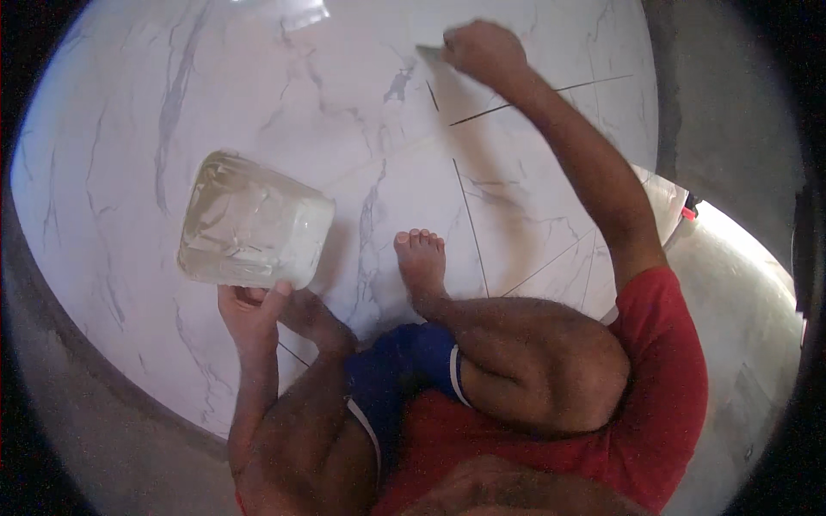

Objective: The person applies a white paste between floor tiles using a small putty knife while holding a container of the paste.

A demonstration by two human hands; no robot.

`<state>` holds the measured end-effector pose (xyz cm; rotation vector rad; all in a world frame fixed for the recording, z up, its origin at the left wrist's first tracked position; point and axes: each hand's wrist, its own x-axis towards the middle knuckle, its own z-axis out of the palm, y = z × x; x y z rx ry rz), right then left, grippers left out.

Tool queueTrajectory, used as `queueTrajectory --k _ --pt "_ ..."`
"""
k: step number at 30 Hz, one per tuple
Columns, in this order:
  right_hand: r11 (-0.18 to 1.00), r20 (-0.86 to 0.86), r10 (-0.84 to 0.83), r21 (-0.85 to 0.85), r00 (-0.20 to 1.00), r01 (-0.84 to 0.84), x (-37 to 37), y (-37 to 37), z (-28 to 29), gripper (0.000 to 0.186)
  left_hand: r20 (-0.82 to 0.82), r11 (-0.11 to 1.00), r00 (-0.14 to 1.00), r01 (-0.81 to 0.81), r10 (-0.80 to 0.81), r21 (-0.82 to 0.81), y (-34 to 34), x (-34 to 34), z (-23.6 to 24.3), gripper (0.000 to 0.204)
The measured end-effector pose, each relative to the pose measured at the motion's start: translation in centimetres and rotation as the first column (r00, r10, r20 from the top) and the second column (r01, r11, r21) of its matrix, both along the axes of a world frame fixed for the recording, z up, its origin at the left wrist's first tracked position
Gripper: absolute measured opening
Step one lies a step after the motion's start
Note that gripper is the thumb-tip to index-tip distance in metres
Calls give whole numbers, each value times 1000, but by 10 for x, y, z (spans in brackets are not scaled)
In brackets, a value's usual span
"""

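My left hand (252, 314) grips the near rim of a clear plastic tub (249, 225), thumb over the edge. Pale, whitish material coats the inside of the tub, thickest at its right end. Stretched out to the far right of centre, my right hand (486, 53) is closed round a thin, flat scraper (428, 53), whose grey end points left and lies close to the floor. Most of the scraper is hidden by my fingers. White marble-patterned tiles (284, 112) lie under both hands, and a dark joint line (482, 114) runs just nearer than my right hand.
My bare foot (422, 262) rests on the tiles between the tub and another dark joint (469, 215). Grey bare floor (723, 112) borders the tiles on the right. At lower right is a shiny pale surface (731, 318), with a small red object (688, 212) at its corner.
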<state>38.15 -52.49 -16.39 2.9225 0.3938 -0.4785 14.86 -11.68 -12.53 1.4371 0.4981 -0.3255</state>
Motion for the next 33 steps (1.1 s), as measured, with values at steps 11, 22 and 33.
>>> queueTrajectory --k 11,22,33 --pt "987 87 -77 146 993 63 -82 -21 17 24 3 999 999 42 -42 -23 -2 3 2 65" --pt "932 164 12 356 986 -71 -107 -57 -55 36 -71 997 997 48 -44 57 -1 2 6 63" --pt "963 100 -6 268 995 -21 -89 -41 -6 30 22 999 999 28 -28 27 -14 7 12 59"
